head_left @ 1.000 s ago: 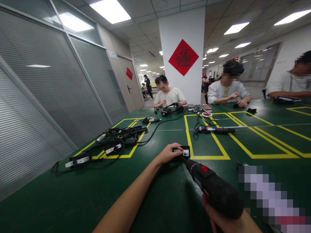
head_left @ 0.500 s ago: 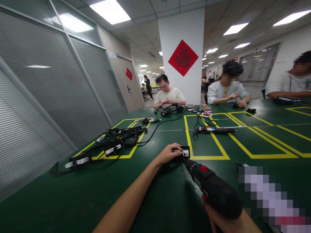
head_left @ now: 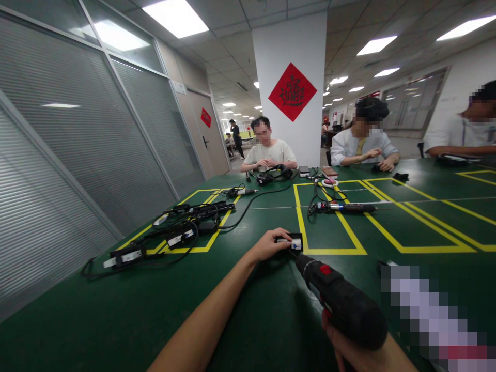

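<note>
My right hand (head_left: pixel 351 345) is wrapped round the handle of a black and red cordless drill (head_left: pixel 341 299), partly hidden under its body. The drill points forward and left, its thin bit reaching the near side of a small black case (head_left: pixel 297 237) on the green table. White and blue parts show inside that case. From the left, my left hand (head_left: pixel 272 244) holds the case, fingers over its top and left end. The bit's tip is too small to tell whether it touches the case or a screw.
Black power adapters with cables (head_left: pixel 194 222) lie at the left. A pen-like electric screwdriver (head_left: pixel 344 207) lies beyond the case, to the right. Yellow tape (head_left: pixel 333 252) marks rectangles on the table (head_left: pixel 248 289). Several people sit across the table, one handling a dark item. A blurred patch covers the lower right.
My hands, the drill and the black case stay practically where they were. Across the table, the person in the middle has raised their head slightly and shifted their hands.
</note>
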A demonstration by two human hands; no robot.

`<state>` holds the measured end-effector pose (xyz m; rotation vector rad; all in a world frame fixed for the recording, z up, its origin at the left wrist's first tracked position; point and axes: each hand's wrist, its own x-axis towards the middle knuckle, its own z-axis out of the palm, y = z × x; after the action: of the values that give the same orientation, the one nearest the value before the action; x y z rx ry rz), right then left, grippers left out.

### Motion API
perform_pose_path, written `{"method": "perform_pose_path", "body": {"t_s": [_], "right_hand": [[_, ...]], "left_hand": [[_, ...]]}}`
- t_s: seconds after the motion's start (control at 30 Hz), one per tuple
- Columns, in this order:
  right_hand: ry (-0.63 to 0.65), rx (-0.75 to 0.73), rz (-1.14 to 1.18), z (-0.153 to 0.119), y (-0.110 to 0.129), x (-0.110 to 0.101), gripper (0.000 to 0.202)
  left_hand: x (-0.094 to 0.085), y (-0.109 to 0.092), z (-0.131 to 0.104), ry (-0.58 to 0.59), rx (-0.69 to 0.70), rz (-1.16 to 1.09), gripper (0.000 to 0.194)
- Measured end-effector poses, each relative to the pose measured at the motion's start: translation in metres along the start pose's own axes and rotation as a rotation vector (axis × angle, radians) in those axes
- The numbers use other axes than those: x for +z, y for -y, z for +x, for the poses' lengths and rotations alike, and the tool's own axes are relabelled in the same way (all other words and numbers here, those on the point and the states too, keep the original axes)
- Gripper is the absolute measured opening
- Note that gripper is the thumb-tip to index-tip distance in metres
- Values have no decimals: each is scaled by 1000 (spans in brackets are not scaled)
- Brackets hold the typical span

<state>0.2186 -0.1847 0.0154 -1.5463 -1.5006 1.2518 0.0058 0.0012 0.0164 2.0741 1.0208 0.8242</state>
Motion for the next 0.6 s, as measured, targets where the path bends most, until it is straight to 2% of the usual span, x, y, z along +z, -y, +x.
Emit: {"method": "perform_pose_path", "body": {"t_s": [0.07,0.17,0.27,0.43,0.6], "right_hand": [[2,15,-14,4,-5,2,33],[-6,19,17,9,-10,5,17],[0,58,7,9,-9,6,15],[18,15,15,-2,10,-1,19],[-2,47,62,-14,30,-8,20]], "left_hand": [[0,0,0,2,1,-2,21],[-1,-1,0,5,3,-1,21],[-1,-1,0,4,1,4,21],[0,-2,0,5,-3,6,21],[0,-1,0,4,-4,3,21]]}}
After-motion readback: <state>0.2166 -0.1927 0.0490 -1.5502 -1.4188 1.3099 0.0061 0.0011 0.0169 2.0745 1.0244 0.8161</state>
